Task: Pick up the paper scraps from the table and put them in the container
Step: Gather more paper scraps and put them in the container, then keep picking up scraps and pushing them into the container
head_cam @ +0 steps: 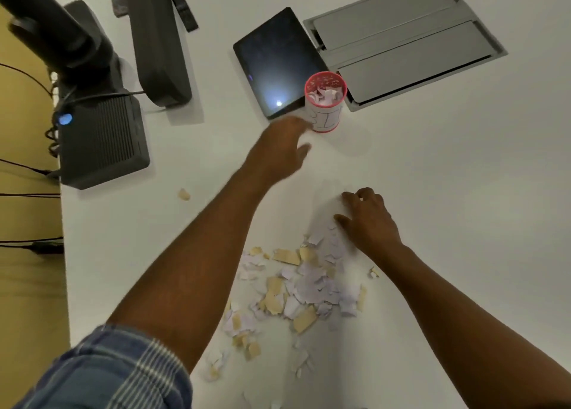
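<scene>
Paper scraps (304, 285): loose heap of torn white and tan bits on the white table (432, 223), near edge of view, between the two forearms. One stray tan scrap (184, 194) sits well apart to the left, another small one (374, 272) just right of the heap. Container (325, 105) is a small upright cup, pink rim, white wall with a drawing, already part-filled with scraps; it stands farther out, touching or overlapping the corner of the dark tablet (275, 65).

Handling guess: scraps are near weightless, limp, flat to the table, so single-piece pinching looks slow. Better to rake a bunch together and pinch the clump from both sides, or scoop from the edge of the heap. Cup is light and narrow-mouthed; easy to knock, scraps may miss the opening.

Left hand (282, 152): arm stretched out toward the cup, hand just beside its base on the left, motion-blurred. Fingers look loosely extended, no scrap visible in them, but blur makes that uncertain; contact with the cup unclear.

Right hand (367, 220): palm down at the far end of the heap, fingers curled in a claw, tips on the table, thumb touching the top scraps. Whether anything is pinched under it: cannot tell.
</scene>
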A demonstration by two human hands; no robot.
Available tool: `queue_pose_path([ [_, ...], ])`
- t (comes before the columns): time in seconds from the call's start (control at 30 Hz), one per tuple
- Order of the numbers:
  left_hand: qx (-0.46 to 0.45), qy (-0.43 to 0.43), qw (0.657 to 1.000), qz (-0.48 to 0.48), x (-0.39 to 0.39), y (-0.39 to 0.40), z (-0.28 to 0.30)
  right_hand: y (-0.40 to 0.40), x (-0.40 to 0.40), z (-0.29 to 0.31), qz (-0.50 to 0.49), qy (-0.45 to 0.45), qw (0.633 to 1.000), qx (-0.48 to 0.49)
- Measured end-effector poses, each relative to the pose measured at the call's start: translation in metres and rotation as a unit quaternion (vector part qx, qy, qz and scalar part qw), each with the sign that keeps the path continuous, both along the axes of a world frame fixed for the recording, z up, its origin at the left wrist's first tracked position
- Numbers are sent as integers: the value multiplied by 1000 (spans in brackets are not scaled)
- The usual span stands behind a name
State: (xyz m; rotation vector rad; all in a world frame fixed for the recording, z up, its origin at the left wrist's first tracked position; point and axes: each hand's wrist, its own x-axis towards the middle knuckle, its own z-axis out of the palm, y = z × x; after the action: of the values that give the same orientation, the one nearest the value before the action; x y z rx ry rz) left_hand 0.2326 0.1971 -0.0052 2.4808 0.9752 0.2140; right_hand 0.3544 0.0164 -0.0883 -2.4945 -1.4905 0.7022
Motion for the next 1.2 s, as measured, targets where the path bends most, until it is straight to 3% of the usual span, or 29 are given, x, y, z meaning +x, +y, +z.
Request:
queue_pose_path([
  [0.23, -70, 64, 987, 132, -117, -60, -62, -4, -44, -1, 82, 2, 997, -1],
  [0.43, -81, 89, 946, 300, -178, -37, -84, -4, -78, 3, 168, -4, 985, -28],
  [0.63, -127, 200, 939, 248, -200, 4, -95, -12, -101, 6, 262, -55, 963, -32],
  [0.87, -79, 136, 967, 198, -184, -43, -94, -20, -101, 10, 284, -64, 957, -8],
  [1.1, -35, 153, 971, 181, -167, -110, -88, -23, -97, 13, 281, -54, 958, 1],
  [1.2, -39, 93, 974, 204, -161, -124, -91, -27, -93, 9, 263, -49, 964, 9],
])
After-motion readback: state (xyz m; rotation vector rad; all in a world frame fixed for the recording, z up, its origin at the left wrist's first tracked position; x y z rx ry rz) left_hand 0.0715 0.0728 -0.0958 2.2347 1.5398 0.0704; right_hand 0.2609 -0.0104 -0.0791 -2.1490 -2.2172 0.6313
